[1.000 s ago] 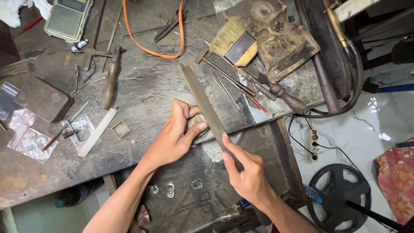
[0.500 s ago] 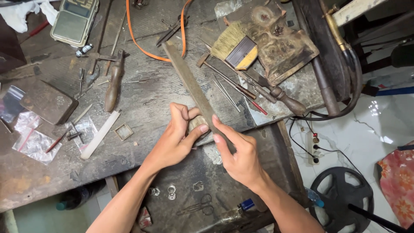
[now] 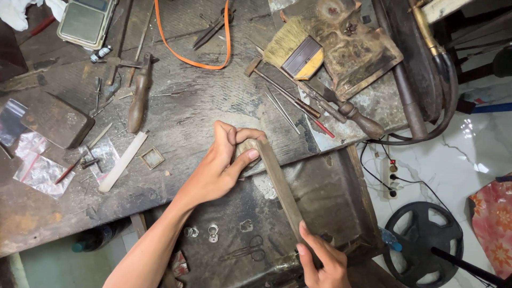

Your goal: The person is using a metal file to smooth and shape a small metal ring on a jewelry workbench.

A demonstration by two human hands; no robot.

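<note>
Long flat file (image 3: 280,186) lies slantwise over the near edge of the workbench (image 3: 202,106), above the open drawer (image 3: 341,192). Left hand (image 3: 221,165) pinches a small piece against the file's far end, fingers curled tight, thumb pressed on top. Right hand (image 3: 322,261) grips the near end, fingers wrapped narrow. Just beyond: flat brush (image 3: 293,48), wooden-handled tool (image 3: 140,96), orange cord (image 3: 192,58). Right, on the floor: black reel (image 3: 421,240).
</note>
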